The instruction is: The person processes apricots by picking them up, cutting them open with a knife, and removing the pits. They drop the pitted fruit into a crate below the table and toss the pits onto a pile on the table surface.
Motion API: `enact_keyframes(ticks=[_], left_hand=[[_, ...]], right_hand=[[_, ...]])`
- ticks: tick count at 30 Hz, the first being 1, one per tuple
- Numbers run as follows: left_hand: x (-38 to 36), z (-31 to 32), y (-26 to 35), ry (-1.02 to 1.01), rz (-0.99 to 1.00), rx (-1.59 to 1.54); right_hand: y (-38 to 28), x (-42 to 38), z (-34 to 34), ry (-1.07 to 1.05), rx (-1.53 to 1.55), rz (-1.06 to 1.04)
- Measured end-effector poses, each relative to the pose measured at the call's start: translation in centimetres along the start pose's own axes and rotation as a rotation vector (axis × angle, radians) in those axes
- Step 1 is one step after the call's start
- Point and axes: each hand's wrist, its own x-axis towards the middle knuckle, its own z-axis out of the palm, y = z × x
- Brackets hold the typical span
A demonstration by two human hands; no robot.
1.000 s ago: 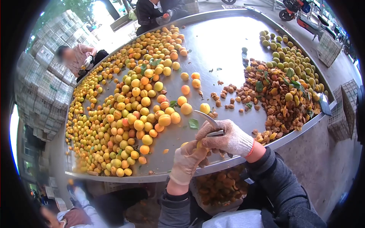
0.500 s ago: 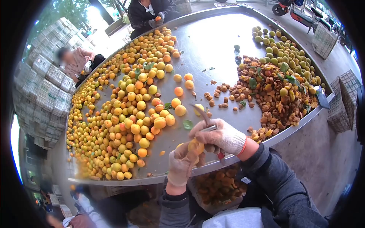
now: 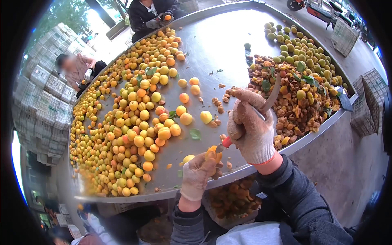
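Observation:
My left hand, in a pale glove, is closed around an orange-yellow apricot at the table's near edge. My right hand, gloved too, grips a small red-handled knife; its short blade meets the apricot. A curved, brownish blade-like tool sticks up from the same hand. Whether it joins the red handle is hidden by the fingers. Just beyond my left hand lies a yellow apricot, and a whole apricot rests farther up beside some pits.
A large heap of apricots covers the left of the metal table. Right of it lie brown pits and scraps and greenish fruit. Below the edge, a container holds cut fruit. Two people sit across; crates stand stacked left.
My right hand has risen and turned away from my left, bringing the red-handled knife to the apricot. The curved tool now points up and right. The view has shifted slightly.

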Motion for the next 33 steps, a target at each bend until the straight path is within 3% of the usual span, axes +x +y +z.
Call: enact_keyframes(ticks=[5, 7, 11, 15, 18, 20, 21, 23, 24, 26, 30, 31, 33], left_hand=[[0.1, 1.3, -0.2, 0.033, 0.049, 0.073], [0.0, 1.3, -0.1, 0.013, 0.058, 0.049], [0.0, 0.9, -0.3, -0.040, 0.087, -0.063], [0.2, 0.2, -0.6, -0.074, 0.094, -0.162], [0.4, -0.2, -0.6, -0.078, 0.153, -0.229], [0.7, -0.7, -0.7, 0.084, 0.166, -0.234], [0.7, -0.8, -0.6, 0.089, 0.173, -0.239], [0.7, -0.7, -0.5, 0.092, 0.205, -0.135], [0.6, -0.7, -0.4, 0.094, 0.205, -0.135], [0.3, -0.6, -0.2, 0.042, 0.256, -0.157], [0.3, -2.0, -0.7, 0.081, 0.282, -0.224], [0.2, -2.5, -1.2, 0.176, 0.489, 0.351], [0.2, -2.7, -1.4, 0.259, 0.669, 0.934]], right_hand=[[-0.3, -0.3, -0.3, -0.113, -0.094, -0.012], [0.2, 0.6, -0.5, -0.013, 0.074, 0.113], [2.1, 2.4, -1.7, -0.016, 0.388, 0.251], [3.2, 2.9, -1.8, 0.028, 0.488, 0.314], [2.1, 3.1, -1.9, 0.031, 0.352, 0.226], [0.2, 2.3, -2.3, -0.089, -0.080, 0.189], [0.8, 1.9, -2.0, -0.098, -0.083, 0.192], [2.5, 0.8, -1.4, -0.461, -0.762, -0.247], [2.8, 0.3, -1.2, -0.462, -0.761, -0.246], [3.2, -0.6, -0.8, -0.654, -1.136, -0.327], [4.0, -1.6, -0.3, -0.709, -1.274, -0.328], [4.3, -1.8, -0.3, -0.711, -1.272, -0.327], [4.9, -2.0, -0.3, -0.787, -1.352, -0.292]])
